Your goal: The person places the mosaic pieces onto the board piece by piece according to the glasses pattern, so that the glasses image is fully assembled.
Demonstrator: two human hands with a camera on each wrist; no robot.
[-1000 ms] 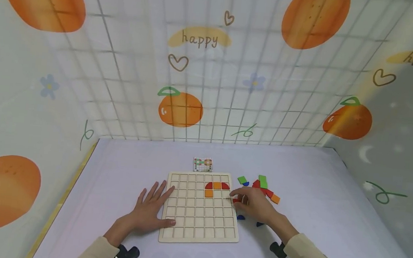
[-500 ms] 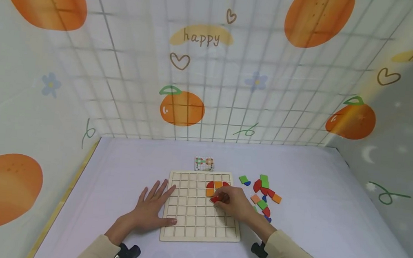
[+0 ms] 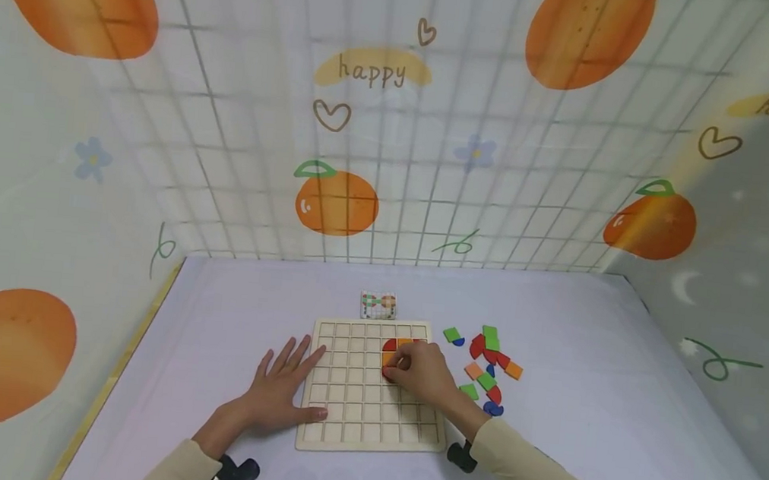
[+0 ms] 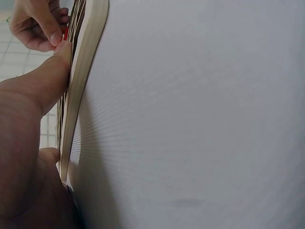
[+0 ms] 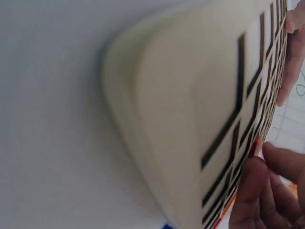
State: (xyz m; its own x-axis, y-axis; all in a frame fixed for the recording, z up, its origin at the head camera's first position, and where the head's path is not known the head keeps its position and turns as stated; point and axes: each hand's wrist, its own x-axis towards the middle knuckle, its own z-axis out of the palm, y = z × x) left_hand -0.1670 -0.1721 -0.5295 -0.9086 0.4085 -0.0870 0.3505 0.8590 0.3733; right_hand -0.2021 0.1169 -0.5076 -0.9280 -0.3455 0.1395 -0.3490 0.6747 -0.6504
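Note:
A pale wooden grid board (image 3: 336, 413) lies flat on the table. My left hand (image 3: 280, 392) rests on its left edge, fingers spread and straight. My right hand (image 3: 426, 375) is over the upper right part of the board and pinches a red tile (image 5: 255, 147) between thumb and fingers, low against the grid in the right wrist view. Just above those fingers, a red rounded tile (image 3: 390, 345) and an orange square tile (image 3: 387, 358) sit in cells. More orange and red tiles beside them are partly covered by the right hand.
Loose green, red, blue and orange tiles (image 3: 486, 381) are scattered right of the board. A small pattern card (image 3: 379, 306) lies behind the board's far edge. A patterned curtain (image 3: 259, 183) closes off the back and sides of the table.
My right hand has moved left from the loose tiles onto the board, bringing the red tile below the orange square. The left hand keeps its place.

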